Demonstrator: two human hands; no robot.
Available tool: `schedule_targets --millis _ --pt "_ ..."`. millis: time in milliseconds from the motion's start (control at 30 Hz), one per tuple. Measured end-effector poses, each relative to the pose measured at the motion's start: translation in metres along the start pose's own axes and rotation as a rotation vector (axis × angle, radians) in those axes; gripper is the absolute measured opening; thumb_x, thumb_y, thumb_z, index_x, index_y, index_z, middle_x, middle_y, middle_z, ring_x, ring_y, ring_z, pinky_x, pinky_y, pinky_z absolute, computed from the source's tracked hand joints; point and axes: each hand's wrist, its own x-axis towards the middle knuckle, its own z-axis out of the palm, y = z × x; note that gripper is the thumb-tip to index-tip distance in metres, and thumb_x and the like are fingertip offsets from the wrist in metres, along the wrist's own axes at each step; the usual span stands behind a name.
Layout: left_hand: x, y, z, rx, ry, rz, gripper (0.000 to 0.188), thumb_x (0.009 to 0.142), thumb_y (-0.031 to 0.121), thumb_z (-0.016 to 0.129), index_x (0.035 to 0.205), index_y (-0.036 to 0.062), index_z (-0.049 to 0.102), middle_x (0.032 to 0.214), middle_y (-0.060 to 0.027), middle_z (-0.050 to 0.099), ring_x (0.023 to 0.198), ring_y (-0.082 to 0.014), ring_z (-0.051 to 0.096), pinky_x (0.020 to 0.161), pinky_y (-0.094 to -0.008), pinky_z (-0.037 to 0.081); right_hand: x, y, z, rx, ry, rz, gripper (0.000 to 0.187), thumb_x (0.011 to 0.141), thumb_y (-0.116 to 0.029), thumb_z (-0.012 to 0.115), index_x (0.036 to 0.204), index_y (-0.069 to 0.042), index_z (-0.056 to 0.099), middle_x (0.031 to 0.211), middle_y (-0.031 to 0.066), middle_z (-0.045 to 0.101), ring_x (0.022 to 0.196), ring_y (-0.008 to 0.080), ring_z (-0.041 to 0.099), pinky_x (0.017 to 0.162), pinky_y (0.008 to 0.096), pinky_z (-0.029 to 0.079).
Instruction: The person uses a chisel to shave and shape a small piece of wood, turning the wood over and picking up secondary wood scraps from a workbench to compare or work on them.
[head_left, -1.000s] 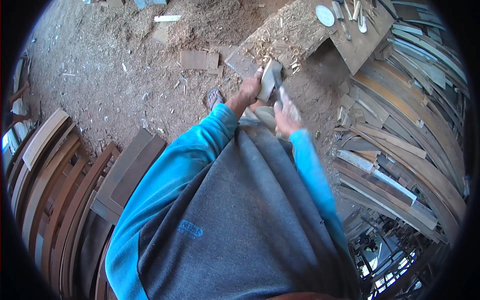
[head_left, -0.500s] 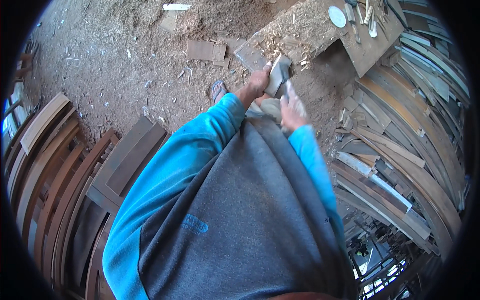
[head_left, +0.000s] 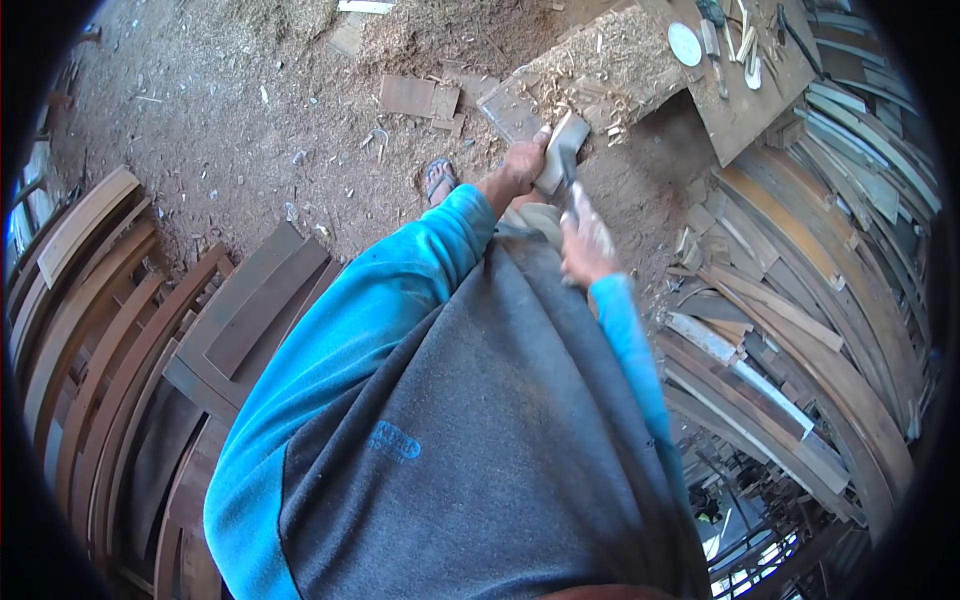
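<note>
My left hand (head_left: pixel 523 166) is closed around the side of a pale wooden block (head_left: pixel 573 127), which stands tilted at the near end of a low board. My right hand (head_left: pixel 588 240) grips a dark hand tool (head_left: pixel 569 172) with a narrow shaft. Its working end lies against or just over the near part of the block, blurred by motion, so its exact kind is unclear. Pale dust covers the fingers of my right hand.
Wood shavings (head_left: pixel 590 110) lie on the low board (head_left: pixel 510 110) beyond the block. A round white disc (head_left: pixel 685 44) and several tools rest on a panel (head_left: pixel 750 110) at far right. Stacked timber (head_left: pixel 800 250) lines the right; curved wooden pieces (head_left: pixel 110 330) stand at left.
My right hand has drawn slightly toward me with the tool, whose dark end now covers less of the block. My left hand still holds the block; the whole view has shifted a little.
</note>
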Motion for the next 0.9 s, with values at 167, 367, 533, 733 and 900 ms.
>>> schedule_targets --millis 167,367,533,733,900 --pt "-0.023 0.018 0.008 -0.011 -0.016 -0.125 0.080 0.094 0.066 0.060 0.119 -0.0104 0.065 0.108 -0.0224 0.070 0.090 -0.0313 0.072 0.073 -0.0488 0.056 0.014 -0.021 -0.022 0.252 -0.016 0.245 0.064 0.102 -0.027 0.047 0.161 -0.011 0.029 0.139 0.0310 0.057 0.120 0.0492 0.061 0.107 0.0529 0.048" --pt "-0.034 0.025 0.005 0.046 0.010 0.016 0.076 0.096 0.064 0.059 0.117 -0.0081 0.066 0.106 -0.0214 0.071 0.085 -0.0322 0.073 0.074 -0.0499 0.058 0.046 0.067 0.015 -0.331 0.199 -0.277 0.060 0.103 -0.027 0.044 0.160 -0.009 0.031 0.136 0.0300 0.060 0.117 0.0487 0.063 0.104 0.0530 0.050" --pt "-0.030 0.025 0.007 -0.155 -0.110 -0.174 0.085 0.095 0.067 0.057 0.126 -0.0119 0.064 0.117 -0.0268 0.069 0.102 -0.0342 0.068 0.093 -0.0475 0.052 0.030 0.007 -0.011 -0.022 0.107 -0.047 0.065 0.105 -0.032 0.041 0.159 0.002 0.026 0.153 0.0296 0.045 0.135 0.0442 0.051 0.116 0.0470 0.039" --pt "-0.027 0.025 0.005 -0.008 -0.059 -0.062 0.081 0.096 0.066 0.056 0.122 -0.0095 0.065 0.117 -0.0263 0.069 0.100 -0.0364 0.069 0.089 -0.0469 0.053 -0.003 0.002 0.001 -0.021 0.093 -0.030 0.060 0.102 -0.025 0.046 0.157 -0.005 0.035 0.141 0.0297 0.056 0.126 0.0456 0.059 0.109 0.0512 0.046" --pt "-0.033 0.020 0.009 -0.151 -0.090 -0.130 0.087 0.096 0.070 0.051 0.118 -0.0127 0.066 0.115 -0.0298 0.068 0.099 -0.0377 0.068 0.086 -0.0505 0.054 0.027 0.010 -0.005 0.063 0.128 -0.058 0.060 0.102 -0.025 0.044 0.158 -0.007 0.035 0.143 0.0305 0.054 0.126 0.0451 0.058 0.109 0.0512 0.046"
